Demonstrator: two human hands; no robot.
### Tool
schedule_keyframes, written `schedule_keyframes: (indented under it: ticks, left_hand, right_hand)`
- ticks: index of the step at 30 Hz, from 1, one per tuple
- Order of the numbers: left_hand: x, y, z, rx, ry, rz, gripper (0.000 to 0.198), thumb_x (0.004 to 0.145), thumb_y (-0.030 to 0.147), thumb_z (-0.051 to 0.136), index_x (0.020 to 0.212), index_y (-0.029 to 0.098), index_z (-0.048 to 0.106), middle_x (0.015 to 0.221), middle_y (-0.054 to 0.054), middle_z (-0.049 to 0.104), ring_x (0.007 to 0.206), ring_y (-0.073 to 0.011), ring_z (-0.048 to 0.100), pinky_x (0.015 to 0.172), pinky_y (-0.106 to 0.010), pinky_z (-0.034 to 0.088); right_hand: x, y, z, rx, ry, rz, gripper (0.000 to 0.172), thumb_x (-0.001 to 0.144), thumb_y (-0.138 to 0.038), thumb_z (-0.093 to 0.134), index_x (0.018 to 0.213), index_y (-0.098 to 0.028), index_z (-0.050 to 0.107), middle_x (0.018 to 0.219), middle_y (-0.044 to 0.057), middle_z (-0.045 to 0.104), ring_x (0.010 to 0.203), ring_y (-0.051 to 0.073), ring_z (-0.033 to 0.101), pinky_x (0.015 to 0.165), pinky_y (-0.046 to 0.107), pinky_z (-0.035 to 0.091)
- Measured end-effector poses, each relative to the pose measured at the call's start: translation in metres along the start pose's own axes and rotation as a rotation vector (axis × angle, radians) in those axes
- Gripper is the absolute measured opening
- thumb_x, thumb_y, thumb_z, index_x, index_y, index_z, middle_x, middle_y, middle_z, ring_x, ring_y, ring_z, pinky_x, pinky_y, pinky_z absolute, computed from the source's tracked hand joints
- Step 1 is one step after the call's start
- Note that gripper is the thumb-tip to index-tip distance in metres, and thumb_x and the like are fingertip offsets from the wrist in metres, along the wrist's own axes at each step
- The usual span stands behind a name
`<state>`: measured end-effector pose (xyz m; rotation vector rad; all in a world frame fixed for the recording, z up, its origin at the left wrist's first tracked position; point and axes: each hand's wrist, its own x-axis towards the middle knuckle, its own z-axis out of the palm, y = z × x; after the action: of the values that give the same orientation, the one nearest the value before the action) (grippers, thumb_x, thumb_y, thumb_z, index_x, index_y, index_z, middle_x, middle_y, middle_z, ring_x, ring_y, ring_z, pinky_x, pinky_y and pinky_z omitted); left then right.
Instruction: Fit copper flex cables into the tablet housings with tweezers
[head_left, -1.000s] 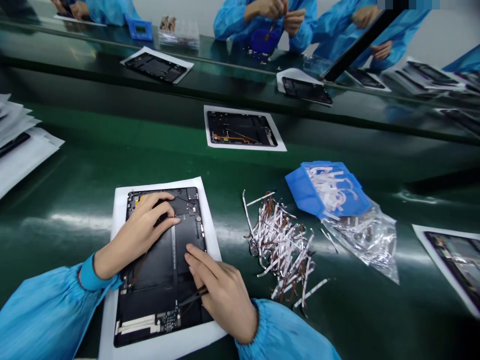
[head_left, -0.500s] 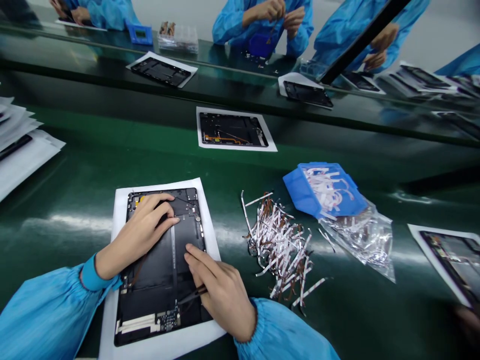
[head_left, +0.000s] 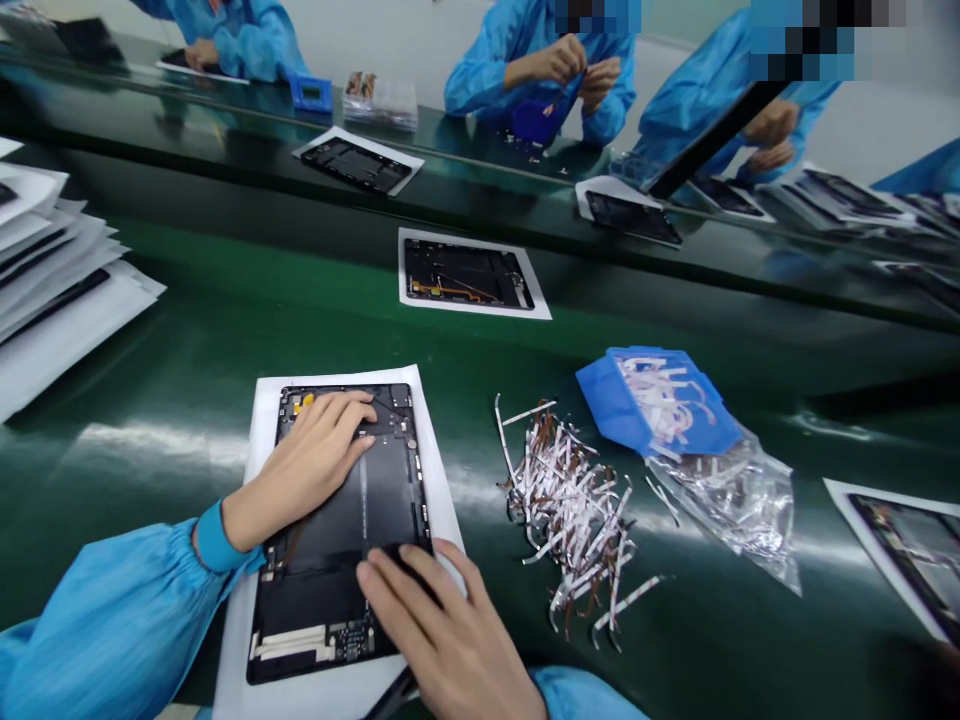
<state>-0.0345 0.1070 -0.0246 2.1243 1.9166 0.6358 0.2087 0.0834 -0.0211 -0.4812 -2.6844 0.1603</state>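
The black tablet rear housing lies on a white sheet directly beneath both your hands, its long side running away from you, with a small circuit board at the near end and a spot of yellow tape at the far left corner. Your left hand presses flat across the upper part, fingers lightly spread, pinching nothing. Your right hand sits at the near right edge, its fingertips on the housing, and a slim dark tweezers shaft shows below the palm; you can't tell whether it is gripped. Just past the sheet on your right lies a loose heap of ribbon strips, then a blue tray touching a clear plastic bag. On your left, the green belt runs to a stack of white sheets.
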Motion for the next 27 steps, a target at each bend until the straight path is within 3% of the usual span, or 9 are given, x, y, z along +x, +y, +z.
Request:
schedule_keyframes:
  ticks: [3, 5, 9, 14, 18, 20, 22, 24, 27]
  left_hand:
    - [-0.001, 0.001, 0.000, -0.026, 0.011, -0.005, 0.019, 0.099, 0.026, 0.047, 0.115, 0.020, 0.054, 0.131, -0.010, 0.057, 0.121, -0.0276, 0.050, 0.103, -0.047, 0.042]
    - [-0.002, 0.001, -0.001, -0.050, 0.026, -0.006, 0.020, 0.099, 0.025, 0.046, 0.117, 0.020, 0.053, 0.129, -0.010, 0.058, 0.120, -0.0274, 0.051, 0.102, -0.047, 0.042]
    - [-0.002, -0.002, 0.001, -0.125, 0.094, -0.015, 0.023, 0.101, 0.023, 0.040, 0.121, 0.020, 0.050, 0.123, -0.009, 0.060, 0.119, -0.0241, 0.054, 0.103, -0.043, 0.044]
    - [0.000, -0.004, -0.006, -0.212, 0.283, -0.076, 0.020, 0.101, 0.020, 0.035, 0.116, 0.021, 0.049, 0.124, -0.009, 0.058, 0.120, -0.0190, 0.055, 0.104, -0.037, 0.044]
    - [-0.024, 0.013, -0.020, -0.192, 0.367, -0.105, 0.014, 0.099, 0.018, 0.044, 0.109, 0.021, 0.053, 0.118, -0.007, 0.062, 0.116, -0.0183, 0.057, 0.100, -0.034, 0.044]
    - [-0.050, 0.025, -0.024, -0.091, 0.298, -0.027, 0.013, 0.097, 0.016, 0.049, 0.105, 0.022, 0.058, 0.115, -0.004, 0.066, 0.115, -0.0180, 0.057, 0.101, -0.033, 0.041]
    - [-0.080, 0.037, -0.025, 0.061, 0.119, 0.142, 0.019, 0.096, 0.015, 0.051, 0.112, 0.022, 0.060, 0.116, -0.001, 0.069, 0.122, -0.0187, 0.053, 0.106, -0.034, 0.035]
    - [-0.104, 0.044, -0.024, 0.196, -0.071, 0.328, 0.031, 0.098, 0.028, 0.052, 0.128, 0.023, 0.059, 0.132, 0.002, 0.064, 0.131, -0.0216, 0.047, 0.114, -0.037, 0.025]
    - [-0.120, 0.049, -0.021, 0.350, -0.193, 0.455, 0.050, 0.095, 0.048, 0.053, 0.140, 0.026, 0.053, 0.146, 0.006, 0.053, 0.136, -0.0259, 0.040, 0.120, -0.042, 0.009]
  right_hand:
    - [0.001, -0.002, 0.003, 0.035, -0.014, -0.084, 0.036, 0.104, -0.020, 0.036, 0.130, -0.015, 0.061, 0.126, 0.001, 0.069, 0.132, 0.023, 0.048, 0.125, 0.050, 0.003]
    - [0.011, 0.005, 0.007, 0.043, -0.071, -0.075, 0.037, 0.102, -0.015, 0.037, 0.132, -0.011, 0.058, 0.128, 0.004, 0.067, 0.141, 0.026, 0.037, 0.124, 0.053, -0.005]
    - [0.040, 0.031, 0.019, 0.132, -0.173, 0.028, 0.050, 0.092, 0.002, 0.035, 0.138, -0.009, 0.050, 0.129, 0.006, 0.066, 0.146, 0.028, 0.027, 0.121, 0.064, 0.002]
    - [0.060, 0.051, 0.032, 0.292, -0.130, 0.152, 0.065, 0.081, 0.010, 0.034, 0.140, -0.015, 0.047, 0.123, 0.005, 0.070, 0.148, 0.026, 0.024, 0.119, 0.069, 0.006]
    - [0.059, 0.051, 0.036, 0.328, -0.143, 0.165, 0.071, 0.079, 0.010, 0.034, 0.143, -0.016, 0.044, 0.129, 0.005, 0.067, 0.148, 0.026, 0.023, 0.119, 0.068, 0.006]
    - [0.058, 0.050, 0.035, 0.330, -0.156, 0.161, 0.072, 0.078, 0.010, 0.034, 0.145, -0.016, 0.042, 0.135, 0.005, 0.063, 0.148, 0.026, 0.023, 0.120, 0.067, 0.007]
    - [0.058, 0.050, 0.034, 0.331, -0.158, 0.155, 0.074, 0.076, 0.010, 0.035, 0.146, -0.016, 0.041, 0.139, 0.005, 0.060, 0.147, 0.026, 0.025, 0.120, 0.066, 0.008]
    - [0.060, 0.051, 0.034, 0.335, -0.150, 0.147, 0.077, 0.074, 0.010, 0.036, 0.146, -0.015, 0.041, 0.138, 0.004, 0.060, 0.146, 0.027, 0.027, 0.120, 0.066, 0.009]
    - [0.061, 0.052, 0.033, 0.347, -0.126, 0.153, 0.076, 0.072, 0.011, 0.036, 0.144, -0.013, 0.044, 0.134, 0.006, 0.063, 0.144, 0.027, 0.030, 0.120, 0.065, 0.010]
